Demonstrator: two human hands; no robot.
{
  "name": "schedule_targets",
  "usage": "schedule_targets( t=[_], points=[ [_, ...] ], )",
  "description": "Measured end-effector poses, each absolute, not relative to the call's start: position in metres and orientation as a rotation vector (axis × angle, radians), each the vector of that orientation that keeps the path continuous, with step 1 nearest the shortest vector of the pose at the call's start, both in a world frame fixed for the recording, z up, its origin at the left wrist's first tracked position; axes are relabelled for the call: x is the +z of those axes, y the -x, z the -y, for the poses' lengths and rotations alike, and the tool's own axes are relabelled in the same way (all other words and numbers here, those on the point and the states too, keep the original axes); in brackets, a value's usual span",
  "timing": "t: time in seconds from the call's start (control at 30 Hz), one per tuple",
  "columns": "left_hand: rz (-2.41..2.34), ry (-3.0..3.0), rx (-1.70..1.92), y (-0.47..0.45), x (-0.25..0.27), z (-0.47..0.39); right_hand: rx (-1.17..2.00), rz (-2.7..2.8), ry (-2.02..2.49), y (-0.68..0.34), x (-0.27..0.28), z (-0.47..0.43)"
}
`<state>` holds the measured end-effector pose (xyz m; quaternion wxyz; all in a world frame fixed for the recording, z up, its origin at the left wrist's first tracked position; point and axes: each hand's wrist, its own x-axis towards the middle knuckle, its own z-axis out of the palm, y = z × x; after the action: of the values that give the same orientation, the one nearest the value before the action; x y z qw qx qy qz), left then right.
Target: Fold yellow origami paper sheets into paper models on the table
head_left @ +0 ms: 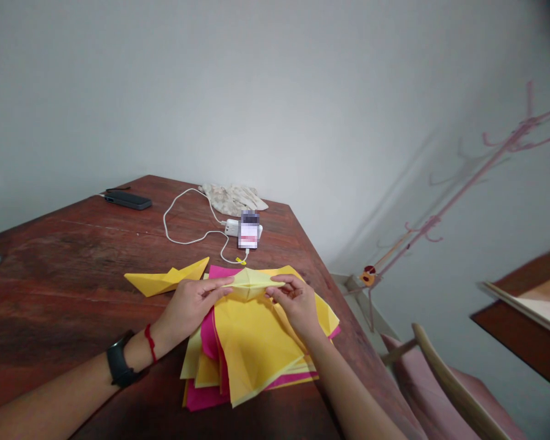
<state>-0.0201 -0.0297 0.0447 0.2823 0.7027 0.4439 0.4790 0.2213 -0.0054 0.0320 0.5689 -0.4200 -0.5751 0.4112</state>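
A pale yellow folded paper boat (249, 282) is held level between my two hands, above a loose stack of paper. My left hand (196, 304) pinches its left end between thumb and fingers. At the right end, my right hand (297, 299) grips it the same way, with the fingers bent. Yellow and pink sheets make up the paper stack (256, 348) under the hands, fanned out unevenly. Just beyond my left hand a finished yellow paper boat (167, 280) rests on the table.
On the wooden table (73, 263) a phone (249, 231) leans on a white power bank (231, 228) with a white cable. Behind are a crumpled cloth (233, 198) and a dark power bank (127, 199). A chair (444, 379) and pink coat stand (467, 177) are at right.
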Motion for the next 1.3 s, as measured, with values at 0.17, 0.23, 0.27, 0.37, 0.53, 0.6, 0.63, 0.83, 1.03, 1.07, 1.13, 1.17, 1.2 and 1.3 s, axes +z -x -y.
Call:
schedule_targets(
  t=[0.17, 0.23, 0.27, 0.37, 0.53, 0.6, 0.63, 0.83, 1.03, 1.07, 1.13, 1.17, 1.2, 1.3],
  points=[
    [-1.177, -2.120, 1.315, 0.022, 0.038, 0.028, 0.987, 1.344, 0.947, -0.222, 0.031, 0.005],
    [-1.158, -2.223, 1.367, 0.022, 0.038, 0.028, 1.051, 1.329, 0.885, -0.223, 0.033, 0.004],
    [-1.151, -2.266, 1.391, 0.022, 0.038, 0.028, 1.070, 1.332, 0.859, -0.223, 0.034, 0.004],
    [-1.163, -2.361, 1.439, 0.023, 0.037, 0.028, 1.043, 1.393, 0.812, -0.225, 0.037, 0.004],
    [-1.098, -2.533, 1.430, 0.024, 0.031, 0.024, 1.069, 1.536, 0.739, -0.225, 0.038, 0.007],
    [-1.033, -2.610, 1.412, 0.025, 0.030, 0.025, 1.140, 1.580, 0.686, -0.223, 0.038, 0.009],
    [-0.997, -2.642, 1.397, 0.025, 0.030, 0.025, 1.172, 1.594, 0.661, -0.223, 0.038, 0.010],
    [-0.911, -2.572, 1.336, 0.020, 0.035, 0.034, 1.253, 1.578, 0.650, -0.221, 0.040, 0.013],
    [-0.927, -2.357, 1.161, 0.010, 0.037, 0.045, 1.047, 1.807, 0.794, -0.217, 0.043, 0.016],
    [-0.946, -2.323, 1.135, 0.009, 0.037, 0.047, 1.011, 1.852, 0.822, -0.216, 0.043, 0.017],
    [-1.002, -2.288, 1.079, 0.008, 0.038, 0.049, 0.962, 1.896, 0.851, -0.215, 0.043, 0.019],
    [-1.040, -2.283, 1.059, 0.007, 0.038, 0.050, 0.939, 1.905, 0.855, -0.214, 0.042, 0.020],
    [-1.081, -2.282, 1.044, 0.007, 0.038, 0.051, 0.913, 1.912, 0.854, -0.213, 0.042, 0.020],
    [-1.146, -2.279, 1.047, 0.006, 0.039, 0.051, 0.815, 1.917, 0.821, -0.211, 0.041, 0.020]
  ],
)
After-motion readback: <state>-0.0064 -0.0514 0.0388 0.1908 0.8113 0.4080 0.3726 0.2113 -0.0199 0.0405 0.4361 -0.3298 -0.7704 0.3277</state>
